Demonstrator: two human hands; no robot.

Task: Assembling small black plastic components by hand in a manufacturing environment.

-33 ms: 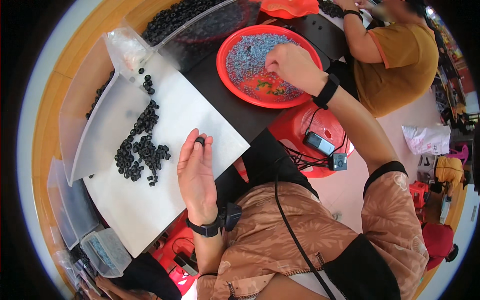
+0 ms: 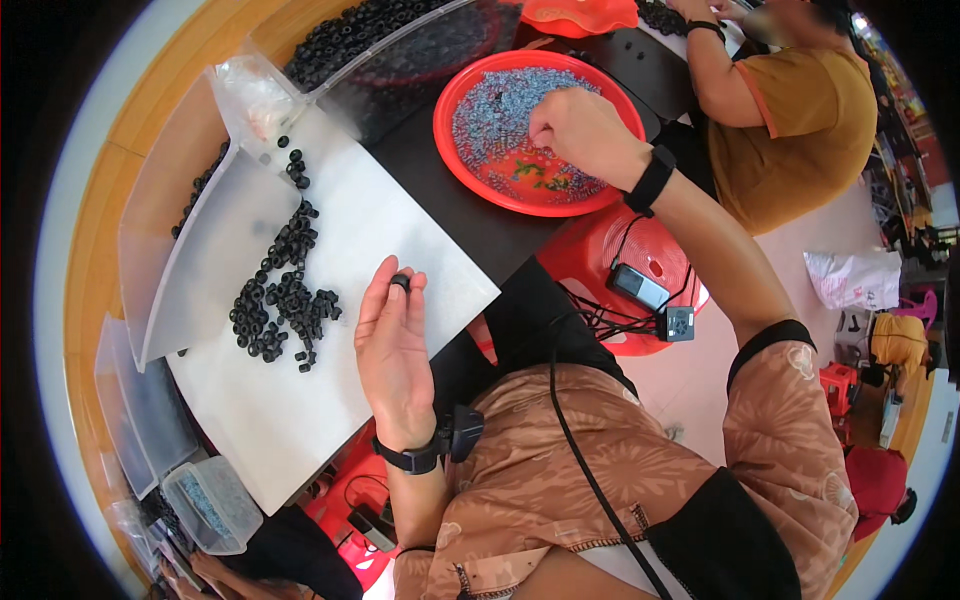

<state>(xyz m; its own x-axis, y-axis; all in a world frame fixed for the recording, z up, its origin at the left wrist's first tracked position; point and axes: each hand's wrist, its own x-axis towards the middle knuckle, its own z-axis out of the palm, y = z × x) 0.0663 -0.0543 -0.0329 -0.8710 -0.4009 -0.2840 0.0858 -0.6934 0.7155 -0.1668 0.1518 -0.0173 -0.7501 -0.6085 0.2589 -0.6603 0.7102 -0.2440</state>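
My left hand [image 2: 397, 350] is raised palm up over the white board, its fingertips closed round a small black round part [image 2: 401, 281]. Beside it, to the left, lies a loose pile of similar small black parts [image 2: 290, 295]. My right hand [image 2: 590, 135] reaches over a round red basin [image 2: 450, 165] that holds many tiny bluish, clear-looking pieces [image 2: 490, 110]. Its fingers are pinched together above these pieces; whatever is between them is hidden. A few green and yellow marks [image 2: 540, 178] show on the basin's bottom.
The white board [image 2: 400, 220] rests on a dark table. Clear plastic bins [image 2: 210, 240] line its left side. At the back stands a bin of black parts [image 2: 345, 45]. A red stool [image 2: 590, 255] carries cabled devices. A co-worker [image 2: 790, 130] sits at the back right.
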